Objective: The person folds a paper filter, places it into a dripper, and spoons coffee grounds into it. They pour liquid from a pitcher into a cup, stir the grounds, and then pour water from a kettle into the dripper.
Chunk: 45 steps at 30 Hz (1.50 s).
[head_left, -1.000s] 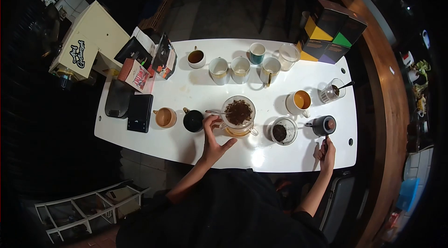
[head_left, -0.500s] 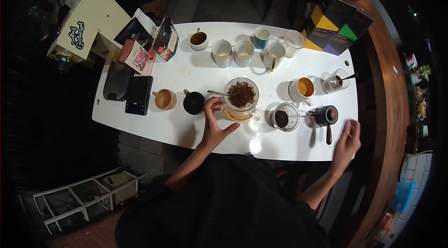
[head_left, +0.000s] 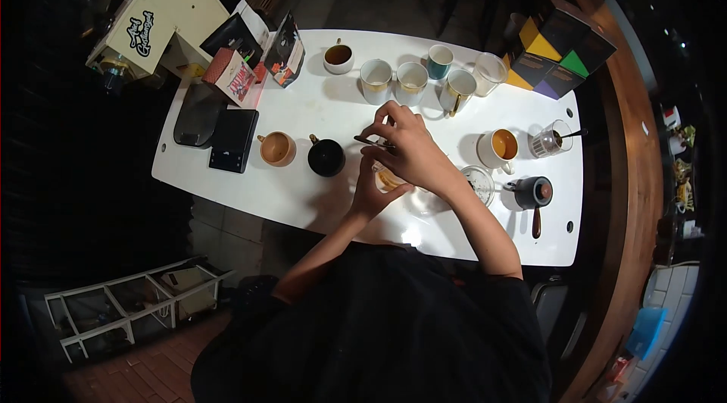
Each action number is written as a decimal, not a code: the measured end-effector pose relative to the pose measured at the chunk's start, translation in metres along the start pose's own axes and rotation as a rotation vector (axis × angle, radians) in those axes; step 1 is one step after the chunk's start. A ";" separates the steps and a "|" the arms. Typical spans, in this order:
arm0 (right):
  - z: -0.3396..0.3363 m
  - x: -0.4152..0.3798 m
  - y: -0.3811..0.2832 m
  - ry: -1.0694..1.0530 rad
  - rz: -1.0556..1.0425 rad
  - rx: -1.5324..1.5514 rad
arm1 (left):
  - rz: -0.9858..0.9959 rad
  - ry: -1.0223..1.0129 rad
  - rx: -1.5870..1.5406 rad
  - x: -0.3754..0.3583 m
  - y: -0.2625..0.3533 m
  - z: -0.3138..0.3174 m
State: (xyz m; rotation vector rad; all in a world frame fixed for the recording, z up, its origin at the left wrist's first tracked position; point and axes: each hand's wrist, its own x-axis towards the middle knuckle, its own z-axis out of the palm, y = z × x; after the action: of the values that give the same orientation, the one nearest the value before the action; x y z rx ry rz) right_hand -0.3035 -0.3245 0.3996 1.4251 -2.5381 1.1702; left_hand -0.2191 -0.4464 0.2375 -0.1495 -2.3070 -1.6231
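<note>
My right hand (head_left: 413, 147) reaches across to the middle of the table, its fingers pinched on the spoon (head_left: 365, 139) over the coffee dripper. That hand hides most of the dripper and the dark grounds in it. Just below, my left hand (head_left: 371, 192) curves around the near left side of the dripper, thumb apart from the fingers. Amber-tinted glass (head_left: 388, 179) shows between thumb and fingers. A black cup (head_left: 326, 157) and a tan cup (head_left: 278, 149) stand to the left. Partly behind my right forearm is a glass with dark grounds (head_left: 478, 183).
To the right are a white cup of orange-brown liquid (head_left: 503, 145), a glass holding a spoon (head_left: 550, 139) and a dark grinder-like pot (head_left: 533, 192). Several mugs (head_left: 410, 83) line the far side. A black scale (head_left: 233, 142), bags and a cream machine (head_left: 163, 17) stand left.
My right hand has swung from the table's right edge to the spoon over the dripper. My left hand has moved slightly forward against the dripper's side. The view has shifted a little.
</note>
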 end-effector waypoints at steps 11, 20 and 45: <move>-0.025 -0.011 -0.007 -0.093 0.138 0.137 | 0.012 0.019 -0.139 0.010 0.007 0.002; -0.033 -0.047 0.001 0.072 0.199 0.056 | -0.041 0.019 -0.088 0.008 -0.014 0.009; -0.004 -0.068 0.005 0.512 0.283 0.133 | 0.106 0.051 0.164 0.006 -0.032 0.010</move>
State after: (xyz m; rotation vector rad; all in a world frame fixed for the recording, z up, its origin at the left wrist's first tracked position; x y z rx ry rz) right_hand -0.2682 -0.2706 0.3762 0.6616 -2.3645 1.5285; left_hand -0.2348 -0.4484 0.2076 -0.1872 -2.3388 -1.3650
